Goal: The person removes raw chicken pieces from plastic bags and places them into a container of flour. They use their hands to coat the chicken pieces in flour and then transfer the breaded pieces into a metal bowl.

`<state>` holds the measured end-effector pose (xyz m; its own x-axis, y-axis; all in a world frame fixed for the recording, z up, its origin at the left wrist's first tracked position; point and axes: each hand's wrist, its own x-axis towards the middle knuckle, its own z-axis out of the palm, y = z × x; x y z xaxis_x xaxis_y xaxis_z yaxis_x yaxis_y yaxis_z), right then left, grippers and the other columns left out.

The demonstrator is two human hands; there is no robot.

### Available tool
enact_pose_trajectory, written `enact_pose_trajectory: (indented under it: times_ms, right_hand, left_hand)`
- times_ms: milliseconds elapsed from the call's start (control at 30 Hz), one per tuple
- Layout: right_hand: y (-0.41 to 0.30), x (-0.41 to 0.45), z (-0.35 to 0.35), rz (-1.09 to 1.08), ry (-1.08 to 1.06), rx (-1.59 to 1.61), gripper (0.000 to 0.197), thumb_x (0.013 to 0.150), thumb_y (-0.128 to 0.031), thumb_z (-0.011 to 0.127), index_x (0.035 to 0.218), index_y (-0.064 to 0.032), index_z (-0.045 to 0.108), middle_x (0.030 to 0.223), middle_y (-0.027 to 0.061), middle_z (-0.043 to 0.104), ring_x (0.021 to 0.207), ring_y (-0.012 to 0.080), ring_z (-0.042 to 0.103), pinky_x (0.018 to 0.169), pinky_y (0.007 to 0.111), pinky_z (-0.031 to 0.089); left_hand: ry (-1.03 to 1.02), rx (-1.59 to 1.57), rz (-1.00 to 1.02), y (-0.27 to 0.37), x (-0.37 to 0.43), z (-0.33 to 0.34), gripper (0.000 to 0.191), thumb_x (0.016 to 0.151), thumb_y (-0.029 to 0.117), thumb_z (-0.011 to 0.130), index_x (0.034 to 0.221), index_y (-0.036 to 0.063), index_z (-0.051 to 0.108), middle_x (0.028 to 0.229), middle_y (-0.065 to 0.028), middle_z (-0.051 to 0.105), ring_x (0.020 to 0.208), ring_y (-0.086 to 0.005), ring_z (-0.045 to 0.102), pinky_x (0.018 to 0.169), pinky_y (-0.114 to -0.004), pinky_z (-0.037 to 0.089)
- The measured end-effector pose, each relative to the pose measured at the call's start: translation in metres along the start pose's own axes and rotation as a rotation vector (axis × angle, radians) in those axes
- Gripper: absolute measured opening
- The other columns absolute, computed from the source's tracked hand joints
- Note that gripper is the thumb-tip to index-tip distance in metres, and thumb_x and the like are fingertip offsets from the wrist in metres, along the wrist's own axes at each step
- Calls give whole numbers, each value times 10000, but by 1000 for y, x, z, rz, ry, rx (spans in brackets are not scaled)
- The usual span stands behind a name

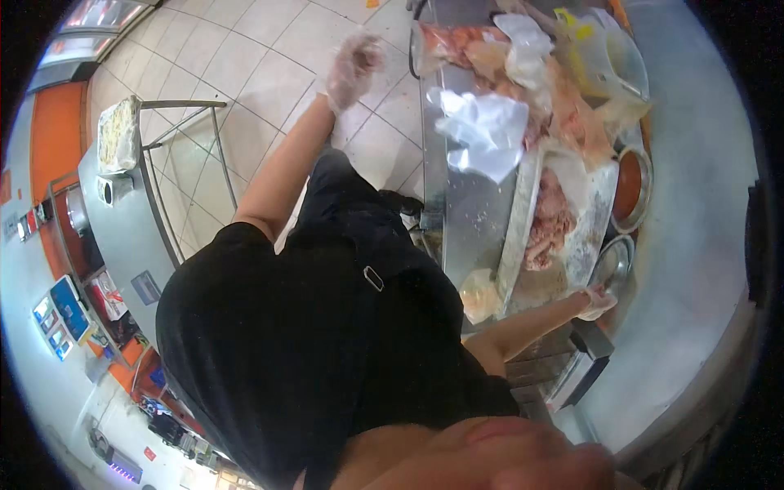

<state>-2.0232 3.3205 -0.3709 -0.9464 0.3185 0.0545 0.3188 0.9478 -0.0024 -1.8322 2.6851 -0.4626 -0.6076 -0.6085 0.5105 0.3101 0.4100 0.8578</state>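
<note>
My left hand (357,67), in a clear plastic glove, is raised over the tiled floor with its fingers partly curled; blur hides whether it holds anything. My right hand (595,303), gloved too, has its fingers at the near rim of a shiny metal bowl (615,263) and seems to grip it. Left of that bowl, raw meat pieces (548,226) lie in a long metal tray (514,245). Beyond the tray are plastic bags with pale orange meat (459,46) and a crumpled white plastic sheet (484,125). A second metal bowl (646,190) holds something reddish-orange.
A clear plastic container (625,58) stands at the far right of the steel worktop (478,220). A small bag (479,297) lies near the tray's near end. On my left, a metal table (116,236) bears a wrapped tray (118,135); a metal frame (223,156) adjoins it.
</note>
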Motion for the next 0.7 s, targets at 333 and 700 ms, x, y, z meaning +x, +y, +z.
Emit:
enact_pose_trajectory:
  times_ms: [333, 700]
  right_hand:
    - [-411, -123, 33, -783, 155, 131, 368, 836, -123, 628, 1185, -237, 636, 1322, 90, 576, 1172, 241, 586, 902, 382, 523]
    - [-514, 23, 143, -761, 160, 216, 393, 858, -359, 621, 1071, -37, 695, 1026, 196, 694, 986, 378, 659, 818, 460, 517]
  left_hand:
    - [-196, -1002, -1059, -85, 74, -98, 205, 952, 230, 643, 1006, 32, 646, 842, -23, 590, 718, -139, 546, 678, -305, 453]
    - [-208, -837, -1108, -142, 159, -150, 386, 969, 358, 602, 1088, -9, 612, 803, -40, 590, 721, -152, 549, 715, -311, 449]
